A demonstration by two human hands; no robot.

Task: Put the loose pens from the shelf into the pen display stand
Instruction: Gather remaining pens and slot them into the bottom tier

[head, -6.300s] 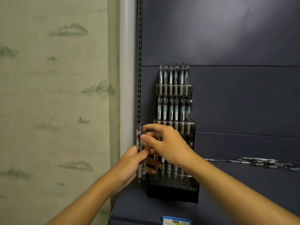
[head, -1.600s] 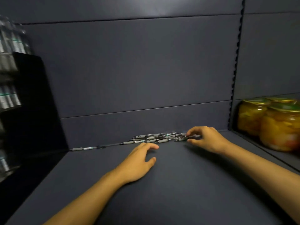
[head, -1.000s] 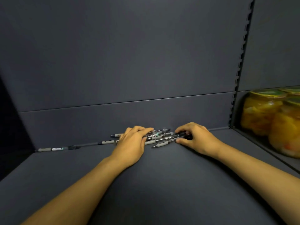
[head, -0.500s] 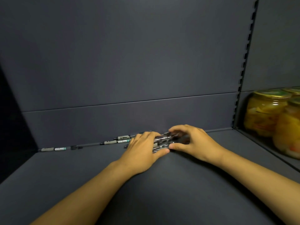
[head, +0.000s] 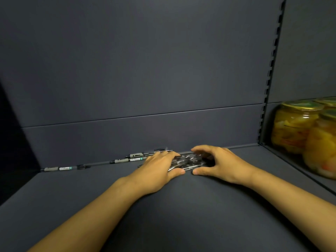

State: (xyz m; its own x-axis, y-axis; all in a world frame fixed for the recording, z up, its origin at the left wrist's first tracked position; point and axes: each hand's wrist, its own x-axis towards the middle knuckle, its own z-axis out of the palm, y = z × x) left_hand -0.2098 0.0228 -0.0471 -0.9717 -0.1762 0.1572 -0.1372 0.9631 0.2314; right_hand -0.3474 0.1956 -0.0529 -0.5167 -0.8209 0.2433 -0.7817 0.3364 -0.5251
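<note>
A bundle of loose pens (head: 189, 161) lies on the dark shelf (head: 181, 206) near the back wall. My left hand (head: 160, 170) curls over its left end and my right hand (head: 220, 162) curls over its right end, thumbs in front, so both grip the bundle between them. Three more pens lie to the left along the back wall: one (head: 65, 168) far left, one (head: 127, 160) nearer, one (head: 143, 154) behind it. The pen display stand shows only as a dark edge (head: 11, 142) at the left.
Glass jars of yellow preserved fruit (head: 298, 128) stand on the neighbouring shelf at the right, behind a slotted upright (head: 269, 79). The grey back panel (head: 145, 70) rises right behind the pens.
Both hands have closed in on the scattered pens and squeezed them into one tight bundle. The view has swung right from the stand to this stretch of shelf.
</note>
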